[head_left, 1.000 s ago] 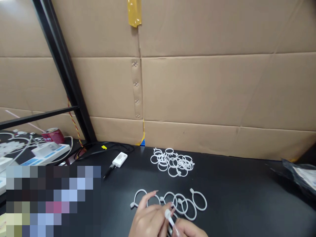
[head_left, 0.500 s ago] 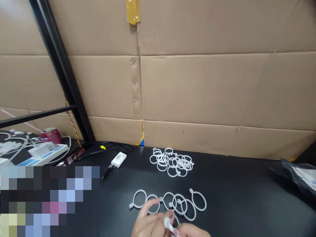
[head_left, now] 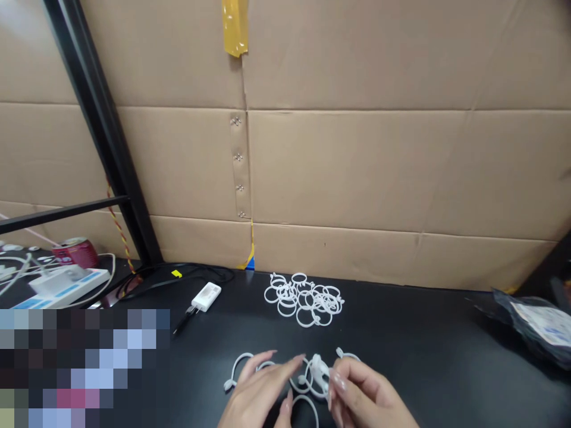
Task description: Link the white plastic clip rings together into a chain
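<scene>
My left hand (head_left: 263,392) is open, palm down over the near row of thin white rings, its fingers spread and its thumb beside a white ring (head_left: 307,399). My right hand (head_left: 368,392) pinches a small white plastic piece (head_left: 318,370) with a rounded head and two prongs, like a clip. Behind that piece lie more white rings with small knobs, partly covered by both hands. One ring with a knob (head_left: 229,384) shows at the left of the row; another (head_left: 349,355) is partly hidden behind my right fingers.
A pile of white rings (head_left: 306,326) lies farther back on the black table (head_left: 428,351). Left of it are a white plug adapter (head_left: 207,297) and black cables. A power strip (head_left: 62,291) and red can (head_left: 77,253) sit far left, a black plastic bag (head_left: 530,327) at right.
My hands have moved apart. My left fingers have opened and spread over the rings. My right hand has risen with the white clip-like piece. The view has shifted slightly.
</scene>
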Available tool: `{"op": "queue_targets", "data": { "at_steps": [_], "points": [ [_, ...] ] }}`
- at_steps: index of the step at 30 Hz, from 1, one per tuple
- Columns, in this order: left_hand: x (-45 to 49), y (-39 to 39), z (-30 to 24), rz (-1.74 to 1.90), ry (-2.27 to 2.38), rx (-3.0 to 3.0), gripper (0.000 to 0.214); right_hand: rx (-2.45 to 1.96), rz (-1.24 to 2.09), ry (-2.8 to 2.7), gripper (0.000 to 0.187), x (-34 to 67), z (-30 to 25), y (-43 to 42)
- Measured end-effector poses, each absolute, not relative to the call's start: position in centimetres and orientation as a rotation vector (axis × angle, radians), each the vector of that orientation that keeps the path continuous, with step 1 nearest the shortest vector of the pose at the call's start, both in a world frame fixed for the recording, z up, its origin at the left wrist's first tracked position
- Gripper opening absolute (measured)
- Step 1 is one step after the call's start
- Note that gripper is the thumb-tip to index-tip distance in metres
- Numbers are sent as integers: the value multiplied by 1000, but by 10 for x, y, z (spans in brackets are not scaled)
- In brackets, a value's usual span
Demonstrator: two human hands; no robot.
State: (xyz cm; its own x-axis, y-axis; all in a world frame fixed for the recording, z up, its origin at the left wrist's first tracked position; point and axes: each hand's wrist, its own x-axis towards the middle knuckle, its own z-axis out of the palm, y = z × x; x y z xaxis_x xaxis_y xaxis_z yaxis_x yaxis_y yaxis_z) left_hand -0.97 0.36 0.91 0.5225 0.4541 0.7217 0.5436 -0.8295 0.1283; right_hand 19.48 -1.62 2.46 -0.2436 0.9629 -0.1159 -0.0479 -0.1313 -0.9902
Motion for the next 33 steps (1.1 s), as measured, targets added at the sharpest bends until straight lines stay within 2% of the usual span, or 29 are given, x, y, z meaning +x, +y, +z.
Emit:
{"op": "queue_targets", "data": {
  "at_steps": [5, 7, 9, 13, 16, 21, 26, 33],
  "points": [
    [-13, 11, 0, -1202, -1058, -2607, 53, -1525, 465, -1694, 33, 239, 24, 9],
    [-14, 12, -6, -1192, -1136, -2615, 57, -1701, 199, -1746, 30, 258, 15, 19],
    [-14, 11, -10, -1169, -1187, -2626, 60, -1800, 78, -1773, 28, 270, 7, 23],
    [-10, 6, -11, -1204, -1267, -2582, 56, -1805, 71, -1784, 20, 269, 7, 25],
    [-9, 5, -10, -1245, -1279, -2568, 55, -1696, 171, -1872, 18, 257, 16, 37],
    [-8, 6, -10, -1246, -1218, -2629, 57, -1569, 344, -1956, 6, 242, 23, 75],
    [-5, 7, -16, -1417, -1265, -2575, 54, -1511, 458, -1928, 12, 241, 22, 85],
    [6, 3, -29, -1846, -1265, -2724, 39, -1378, 728, -1780, 21, 238, 38, 44]
  ]
}}
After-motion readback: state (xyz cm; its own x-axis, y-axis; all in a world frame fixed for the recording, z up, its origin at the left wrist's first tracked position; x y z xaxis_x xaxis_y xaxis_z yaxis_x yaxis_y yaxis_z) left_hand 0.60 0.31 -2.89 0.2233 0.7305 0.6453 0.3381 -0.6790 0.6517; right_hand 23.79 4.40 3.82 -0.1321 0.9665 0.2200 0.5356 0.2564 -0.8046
